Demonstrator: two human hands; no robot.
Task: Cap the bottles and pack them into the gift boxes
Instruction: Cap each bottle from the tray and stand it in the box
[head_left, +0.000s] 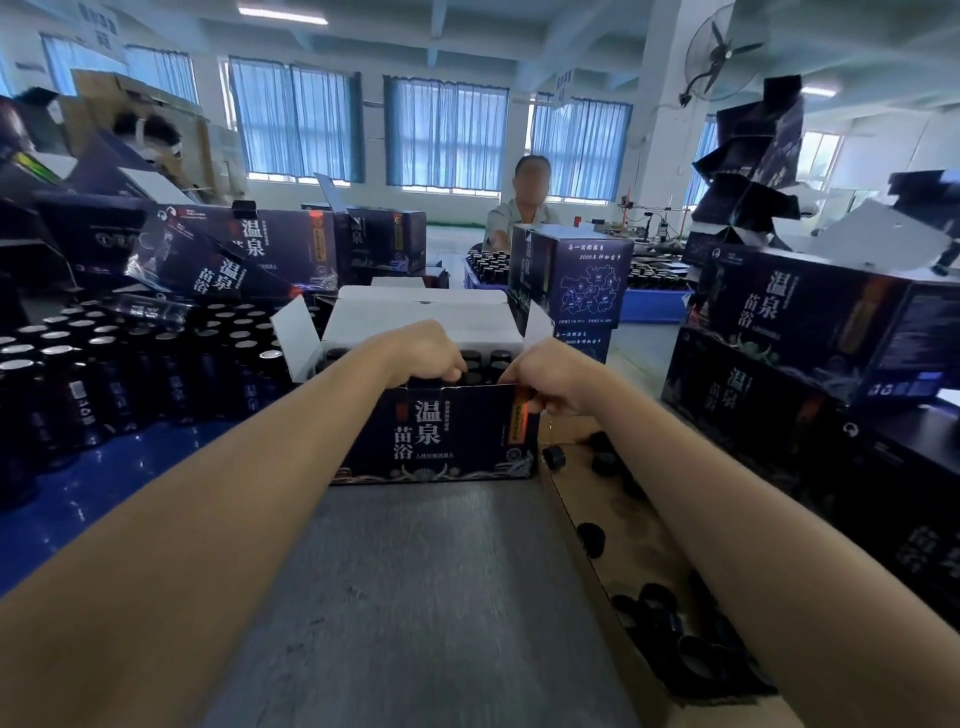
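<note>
Here, one gift box (439, 434) is filled and awaiting closure.
It stands mid-tabletop (415, 597) holding capped bottles (485, 364); left hand (423, 351) and right hand (553, 379) pinch its near rim. Foil-topped bottles (130, 364) left and loose caps (660, 618) right remain.

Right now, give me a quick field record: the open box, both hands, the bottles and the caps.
open box: dark gift box on the grey table, lid flaps up
box contents: capped bottles inside; count hidden by the hands
left hand: fingers curled over the near top edge of the box
right hand: gripping the near top edge at its right corner
loose bottles: many standing on the blue surface at left, silver-topped
caps: black caps scattered in the cardboard tray at right
</note>
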